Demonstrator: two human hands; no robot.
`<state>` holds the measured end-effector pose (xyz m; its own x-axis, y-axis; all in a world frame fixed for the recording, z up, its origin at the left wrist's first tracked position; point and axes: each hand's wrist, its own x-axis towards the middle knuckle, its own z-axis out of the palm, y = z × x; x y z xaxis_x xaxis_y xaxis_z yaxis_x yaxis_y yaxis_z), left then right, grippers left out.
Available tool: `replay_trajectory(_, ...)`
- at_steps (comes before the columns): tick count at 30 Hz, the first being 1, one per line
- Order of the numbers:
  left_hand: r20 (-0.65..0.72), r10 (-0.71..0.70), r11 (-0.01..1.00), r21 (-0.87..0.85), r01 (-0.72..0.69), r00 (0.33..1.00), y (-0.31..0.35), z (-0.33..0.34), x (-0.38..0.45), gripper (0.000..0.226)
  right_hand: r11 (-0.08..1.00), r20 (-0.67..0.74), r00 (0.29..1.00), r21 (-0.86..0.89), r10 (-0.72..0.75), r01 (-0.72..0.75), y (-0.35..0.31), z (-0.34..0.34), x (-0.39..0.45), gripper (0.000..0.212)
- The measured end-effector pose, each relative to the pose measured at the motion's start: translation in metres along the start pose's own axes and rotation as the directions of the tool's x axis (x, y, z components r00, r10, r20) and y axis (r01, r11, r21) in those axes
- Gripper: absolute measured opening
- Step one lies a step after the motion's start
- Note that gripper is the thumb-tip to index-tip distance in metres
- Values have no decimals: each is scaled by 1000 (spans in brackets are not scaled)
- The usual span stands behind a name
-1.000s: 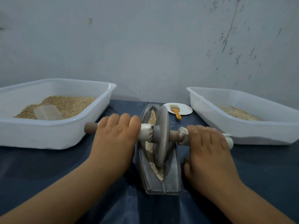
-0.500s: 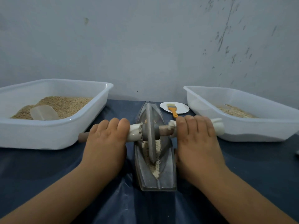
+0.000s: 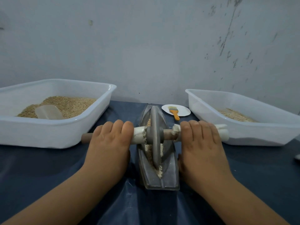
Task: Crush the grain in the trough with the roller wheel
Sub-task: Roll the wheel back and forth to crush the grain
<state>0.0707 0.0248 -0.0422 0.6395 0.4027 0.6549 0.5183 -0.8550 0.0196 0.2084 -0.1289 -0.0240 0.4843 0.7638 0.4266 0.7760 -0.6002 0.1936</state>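
Note:
A grey metal trough (image 3: 169,179) lies lengthwise on the dark blue cloth, with pale crushed grain (image 3: 159,172) along its groove. The grey roller wheel (image 3: 155,135) stands upright in the groove near the trough's middle. Its wooden axle, wrapped in white, sticks out to both sides. My left hand (image 3: 110,143) lies on the left handle with its fingers curled over it. My right hand (image 3: 201,143) grips the right handle the same way, its thumb underneath.
At the left stands a white tub (image 3: 53,132) with whole grain and a clear scoop (image 3: 48,112). A second white tub (image 3: 259,135) at the right holds a little grain. Behind the trough, a white plate (image 3: 183,110) carries an orange-handled brush (image 3: 174,113). A wall rises close behind.
The wheel leaned to the right a second ago and now stands straight. Both hands and the axle have shifted a little left, and the wheel has rolled slightly along the groove.

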Motion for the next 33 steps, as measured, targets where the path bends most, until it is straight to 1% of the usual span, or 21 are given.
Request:
replay_trajectory(2,-48,20,1000,-1,-20,999,-1,-2,-10,36,999,-137,990,36,-24,29,3,4,-9,69)
replay_trajectory(3,-69,28,1000,3,-28,997,-1,-2,-13,37,999,-180,983,36,-28,35,5,7,-12,69)
replay_trajectory(4,-77,31,1000,5,-30,997,-1,-2,-14,37,999,-190,981,28,-30,36,6,9,-11,68)
replay_trajectory(6,-53,22,1000,4,-22,998,-1,0,-8,36,999,-150,988,16,-26,28,5,7,-3,67)
replay_trajectory(8,-6,4,1000,7,-4,1000,-1,1,-1,33,1000,-43,999,-4,-11,10,0,5,6,67)
replay_trajectory(11,20,6,1000,-13,-6,1000,-1,1,2,32,1000,7,1000,-19,3,-3,-1,5,7,66)
replay_trajectory(12,5,20,1000,-19,-20,1000,-1,1,0,33,1000,-31,1000,2,4,-4,2,6,2,66)
replay_trajectory(14,-45,51,999,-12,-51,998,-1,-1,-5,35,999,-166,986,45,-6,14,7,12,-8,68)
replay_trajectory(15,-78,65,998,-3,-65,995,-1,0,-6,34,999,-208,978,49,-10,21,9,16,-10,70)
replay_trajectory(17,-87,70,998,6,-70,994,0,0,-1,32,999,-233,972,39,-10,20,10,18,-8,71)
replay_trajectory(19,-12,55,998,25,-55,998,3,0,11,33,999,-173,985,43,4,3,8,20,0,71)
replay_trajectory(20,23,39,998,39,-40,999,5,1,17,32,999,-115,993,39,18,-14,7,19,4,72)
replay_trajectory(22,40,29,997,67,-32,999,8,0,23,29,998,-35,999,42,37,-35,6,19,6,72)
replay_trajectory(23,37,40,996,73,-43,999,8,0,22,29,998,-46,998,56,38,-36,8,21,3,73)
replay_trajectory(25,-38,76,996,59,-74,996,7,0,15,27,997,-157,987,76,20,-8,10,22,-7,74)
replay_trajectory(27,-96,92,995,59,-87,991,4,2,7,28,998,-238,971,59,7,7,14,25,-15,75)
replay_trajectory(28,-107,90,995,58,-84,990,2,4,7,29,999,-251,968,45,-1,13,16,25,-15,74)
replay_trajectory(30,-46,65,996,56,-63,997,1,6,13,32,999,-205,979,28,-22,29,15,21,-5,71)
replay_trajectory(32,51,31,997,72,-35,998,1,7,20,33,1000,-51,998,-20,-23,22,8,15,6,70)
replay_trajectory(33,82,8,996,83,-15,997,1,7,23,32,999,-9,1000,-46,-9,8,5,13,11,70)
